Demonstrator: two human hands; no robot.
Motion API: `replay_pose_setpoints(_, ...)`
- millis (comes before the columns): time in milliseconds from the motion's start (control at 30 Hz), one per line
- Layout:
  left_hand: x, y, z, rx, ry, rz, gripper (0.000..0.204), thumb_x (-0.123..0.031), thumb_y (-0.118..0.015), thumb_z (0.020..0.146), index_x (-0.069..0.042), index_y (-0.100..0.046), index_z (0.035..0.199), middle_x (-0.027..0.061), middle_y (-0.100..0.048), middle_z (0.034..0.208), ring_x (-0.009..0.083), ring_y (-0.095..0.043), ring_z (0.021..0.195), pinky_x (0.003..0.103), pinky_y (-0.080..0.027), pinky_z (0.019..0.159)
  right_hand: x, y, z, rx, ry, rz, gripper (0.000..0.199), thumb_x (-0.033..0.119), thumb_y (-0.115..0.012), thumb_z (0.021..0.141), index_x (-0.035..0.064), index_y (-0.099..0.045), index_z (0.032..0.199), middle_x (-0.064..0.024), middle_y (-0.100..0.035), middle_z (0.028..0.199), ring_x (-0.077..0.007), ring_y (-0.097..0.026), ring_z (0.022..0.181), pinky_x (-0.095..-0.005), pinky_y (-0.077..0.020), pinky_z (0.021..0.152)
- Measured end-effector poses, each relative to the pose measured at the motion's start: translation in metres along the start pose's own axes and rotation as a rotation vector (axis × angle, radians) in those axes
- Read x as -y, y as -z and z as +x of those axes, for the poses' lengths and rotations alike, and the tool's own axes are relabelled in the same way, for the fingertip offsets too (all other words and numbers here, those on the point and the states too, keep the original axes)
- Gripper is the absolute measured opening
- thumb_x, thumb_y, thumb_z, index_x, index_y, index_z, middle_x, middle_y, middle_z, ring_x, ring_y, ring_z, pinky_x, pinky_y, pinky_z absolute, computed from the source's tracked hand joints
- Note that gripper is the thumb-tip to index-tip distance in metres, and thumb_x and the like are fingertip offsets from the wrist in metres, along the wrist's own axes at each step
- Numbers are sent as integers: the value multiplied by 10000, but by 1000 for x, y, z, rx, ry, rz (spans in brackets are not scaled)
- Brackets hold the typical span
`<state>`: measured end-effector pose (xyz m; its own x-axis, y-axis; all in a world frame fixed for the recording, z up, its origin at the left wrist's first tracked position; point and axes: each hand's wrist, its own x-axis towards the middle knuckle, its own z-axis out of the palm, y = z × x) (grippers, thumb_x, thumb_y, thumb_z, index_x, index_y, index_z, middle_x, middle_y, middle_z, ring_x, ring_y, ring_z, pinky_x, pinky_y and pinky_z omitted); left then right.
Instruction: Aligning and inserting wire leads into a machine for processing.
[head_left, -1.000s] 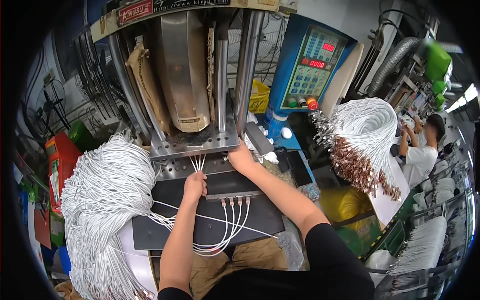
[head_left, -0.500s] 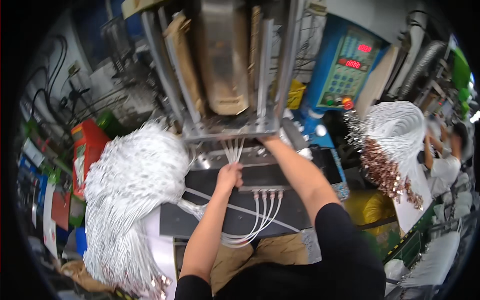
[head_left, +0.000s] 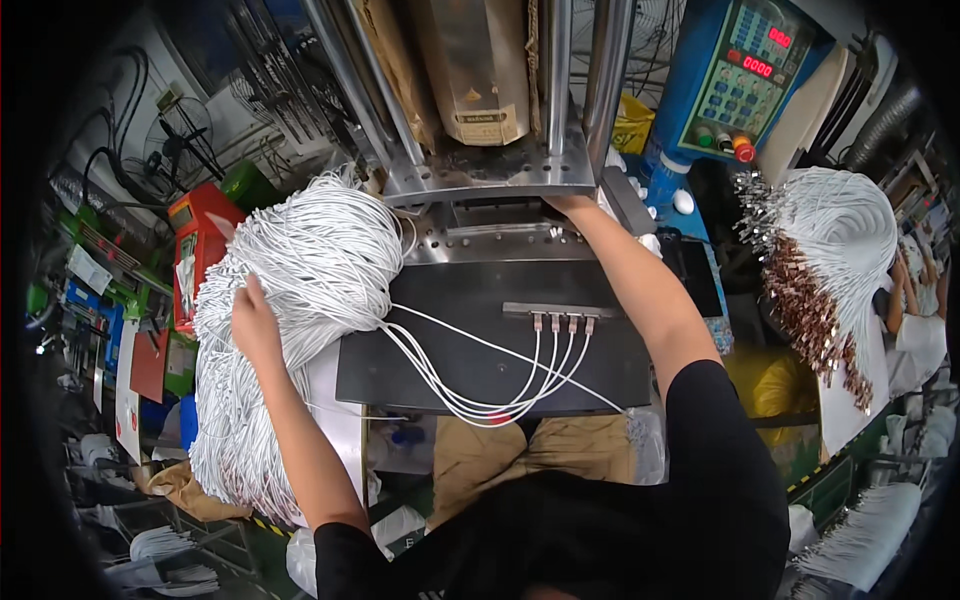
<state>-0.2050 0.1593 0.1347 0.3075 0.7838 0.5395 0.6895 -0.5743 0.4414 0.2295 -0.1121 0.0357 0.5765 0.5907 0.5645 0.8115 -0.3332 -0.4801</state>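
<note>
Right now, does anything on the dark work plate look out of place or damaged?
Nothing stands out. Four white cables sit evenly in the fixture bar on the dark plate; the left hand rests on the cable bundle.

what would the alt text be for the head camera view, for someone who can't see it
Seen from above, a person's left hand rests on a big bundle of white cables hanging beside a dark metal work plate, while the right hand reaches under the steel press behind it. Four white cables with metal plugs lie in a row on the plate.
</note>
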Motion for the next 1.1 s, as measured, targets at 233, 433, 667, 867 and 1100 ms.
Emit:
replay_pose_setpoints(233,-57,-32,-131,66,-810,-122,168,-165,-687,889,-109,-681,1047,48,-681,1145,307,-590,1171,497,-359,1089,8,3,-37,64,176,-134,357,287,-591,980,7,-617,1199,-232,-638,1211,-404,-582,1142,-466,-454,976)
replay_pose_setpoints(433,-90,-100,-76,-136,-810,23,179,-174,-679,888,-125,-694,1060,13,-686,1171,264,-587,1205,497,-322,1137,21,43,-94,145,114,47,291,247,-596,988,-12,-660,1104,-225,-636,1156,-417,-546,1165,-448,-431,984)
replay_pose_setpoints(667,-87,-149,-67,-224,-755,112,137,-178,-687,880,-130,-708,1006,-15,-702,1118,236,-606,1173,459,-334,1128,24,69,-144,240,68,-2,236,183,-630,965,9,-676,1118,-168,-611,1004,-367,-570,1043,-420,-452,909)
replay_pose_setpoints(867,-112,-107,-94,-159,-725,-89,151,-163,-704,851,-118,-692,994,-4,-696,1072,258,-607,1151,458,-337,1126,37,104,-167,189,-2,-202,254,166,-656,943,31,-681,1157,-143,-622,1014,-342,-578,1025,-402,-463,893)
replay_pose_setpoints(1100,-152,-63,-238,606,-902,-576,281,-125,-719,846,-76,-664,1117,108,-632,1200,307,-576,1178,514,-413,1060,47,125,-181,92,-89,-117,292,209,-707,909,84,-712,1172,-110,-645,1065,-313,-577,1032,-392,-474,894)
